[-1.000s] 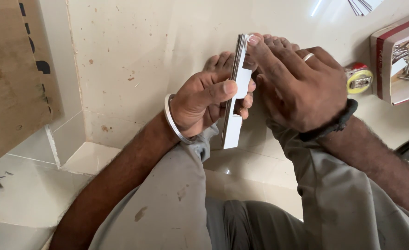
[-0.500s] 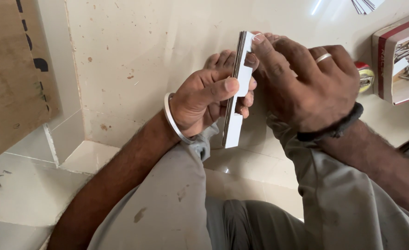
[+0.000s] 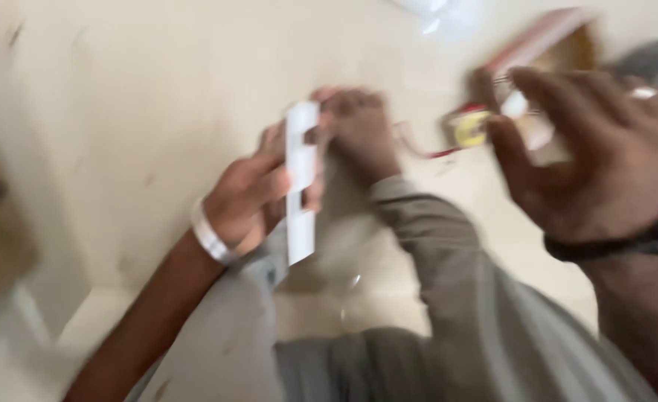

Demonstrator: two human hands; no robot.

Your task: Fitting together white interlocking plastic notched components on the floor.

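Heavily motion-blurred head view over a pale beige stone floor (image 3: 120, 112). Seated posture, grey cloth trouser knee (image 3: 448, 298) raised in the centre, bare foot (image 3: 358, 138) planted beyond it. Right hand (image 3: 604, 164) held high at the right, well apart from the workpiece, fingers loosely spread, nothing visible in the grasp. Left hand (image 3: 258, 197) closed around a long, flat white strip (image 3: 300, 193), thumb across its face, strip upright just beside the foot. Red-edged open box (image 3: 544, 45) and small yellow tape roll (image 3: 469, 128) on the floor near the right fingertips. Metal bangle (image 3: 210, 238) on the left wrist. Judged step: one-handed holding of the strip, right hand nearest the roll. Any further handling: steady left-hand grip, strip kept upright.
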